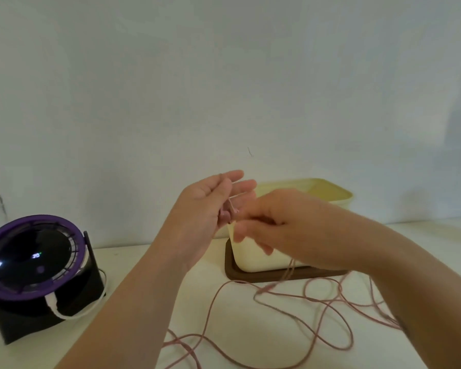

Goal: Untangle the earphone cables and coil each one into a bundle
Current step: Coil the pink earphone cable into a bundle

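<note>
Pink earphone cables (298, 310) sprawl in loose, crossing loops over the white table in front of me. My left hand (205, 209) is raised above the table, palm up, with a turn of pink cable round its fingers and the cable end against the palm. My right hand (282, 225) is level with it and just to its right, fingers curled and pinching the cable near the left fingertips. A strand hangs from under my right hand down to the tangle. The earbuds are not clearly visible.
A cream box (333, 193) on a brown base (277, 275) stands behind my hands against the wall. At the left stands a black device with a purple ring (35, 262) and a white cord. The table (133, 265) meets a pale wall.
</note>
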A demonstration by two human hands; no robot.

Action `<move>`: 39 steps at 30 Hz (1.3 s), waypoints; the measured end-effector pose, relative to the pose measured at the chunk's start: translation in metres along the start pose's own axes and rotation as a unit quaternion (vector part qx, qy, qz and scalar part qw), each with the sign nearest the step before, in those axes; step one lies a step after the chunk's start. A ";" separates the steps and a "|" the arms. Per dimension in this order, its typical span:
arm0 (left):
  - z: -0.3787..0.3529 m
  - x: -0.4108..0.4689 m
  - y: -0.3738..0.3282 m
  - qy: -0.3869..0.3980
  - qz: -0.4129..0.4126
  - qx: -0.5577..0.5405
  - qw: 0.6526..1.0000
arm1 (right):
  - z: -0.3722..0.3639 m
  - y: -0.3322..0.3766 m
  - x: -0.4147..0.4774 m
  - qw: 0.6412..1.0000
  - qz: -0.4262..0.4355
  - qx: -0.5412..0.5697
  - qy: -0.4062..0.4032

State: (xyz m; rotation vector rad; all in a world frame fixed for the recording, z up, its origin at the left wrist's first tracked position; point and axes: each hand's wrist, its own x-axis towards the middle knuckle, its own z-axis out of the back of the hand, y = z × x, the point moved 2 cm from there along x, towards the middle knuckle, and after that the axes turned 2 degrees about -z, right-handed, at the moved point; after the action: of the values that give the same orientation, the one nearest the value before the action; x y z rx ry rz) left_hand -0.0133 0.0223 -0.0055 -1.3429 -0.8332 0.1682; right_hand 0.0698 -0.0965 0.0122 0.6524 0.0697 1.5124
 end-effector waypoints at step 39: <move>-0.026 -0.011 0.003 0.218 0.104 -0.136 0.961 | 0.010 -0.061 0.017 0.930 -0.041 0.296 -0.216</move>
State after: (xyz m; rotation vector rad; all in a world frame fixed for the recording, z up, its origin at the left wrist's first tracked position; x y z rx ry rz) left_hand -0.0042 -0.0033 -0.0124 -1.6495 -0.3483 -0.0824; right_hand 0.1301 -0.0798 0.0001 1.4380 0.2185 1.2303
